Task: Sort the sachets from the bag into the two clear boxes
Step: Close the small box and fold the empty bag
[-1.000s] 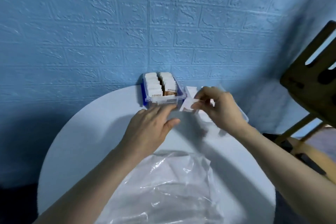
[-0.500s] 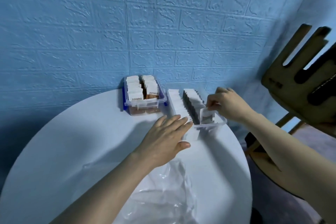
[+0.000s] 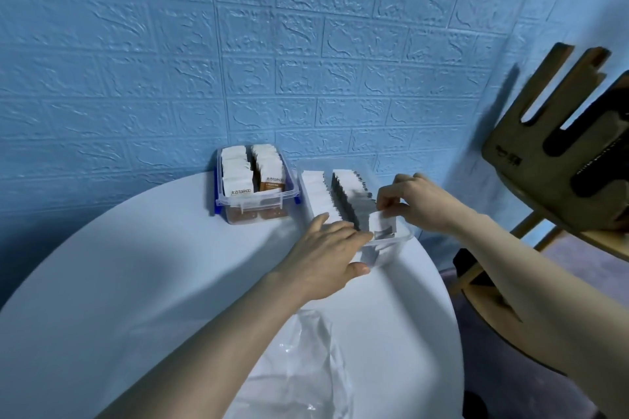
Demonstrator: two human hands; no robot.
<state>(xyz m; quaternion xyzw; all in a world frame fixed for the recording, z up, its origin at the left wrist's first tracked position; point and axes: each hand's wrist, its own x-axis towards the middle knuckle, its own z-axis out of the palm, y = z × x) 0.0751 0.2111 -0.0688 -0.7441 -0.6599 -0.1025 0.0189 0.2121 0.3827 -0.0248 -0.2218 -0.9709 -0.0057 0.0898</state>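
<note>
Since half a second ago, little has changed: the left hand point(image 3: 326, 248) has been moved slightly forward, so that its fingers point(image 3: 343, 231) now reach the near rim of the right box point(image 3: 391, 240), and the right hand point(image 3: 418, 202) is kept over the same box with its sachet point(image 3: 383, 224) lowered a bit more.

The left fingers are held straight and close together, laid flat on the near left corner of the right box; nothing is gripped by them. The right fingers are curled and pinched on the upper edge of a white sachet, which is held upright at the near end of the right box, just in front of the row of sachets point(image 3: 350, 194) already standing there. A second row of white sachets point(image 3: 316, 190) is seen just beyond the left fingers, in the same box.

To the left of both hands, and beyond them, the left box point(image 3: 253, 202) with blue handles is placed on the table point(image 3: 136, 282) against the blue wall point(image 3: 306, 44). Two rows of sachets are stood in it, white ones and brown ones point(image 3: 272, 177). The two boxes are just beside each other.

Near the left forearm, the clear plastic bag point(image 3: 303, 374) is spread flat on the table. A wooden chair point(image 3: 561, 146) is seen behind the right arm.
</note>
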